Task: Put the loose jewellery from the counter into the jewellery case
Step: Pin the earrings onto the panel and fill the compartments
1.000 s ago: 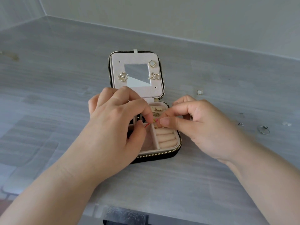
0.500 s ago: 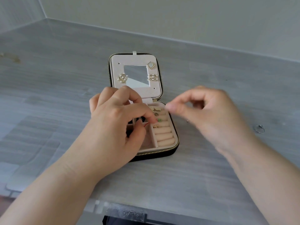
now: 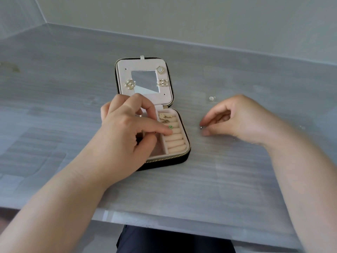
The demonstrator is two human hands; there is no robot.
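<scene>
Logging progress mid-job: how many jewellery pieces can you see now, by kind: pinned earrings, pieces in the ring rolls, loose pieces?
Earrings pinned on lid: 3
Pieces in ring rolls: 3
Loose pieces outside case: 2
Total: 8

No letters, numbers or labels can be read anywhere, not on the jewellery case (image 3: 164, 164), its lid lining (image 3: 124, 73), its mirror (image 3: 145, 80) or the grey counter (image 3: 218, 179). The nearest thing to a sign is the pair of pearl-set earrings (image 3: 130, 84) pinned either side of the mirror. Each looks like two interlocked curves, but both are too blurred to tell as a brand mark.
</scene>
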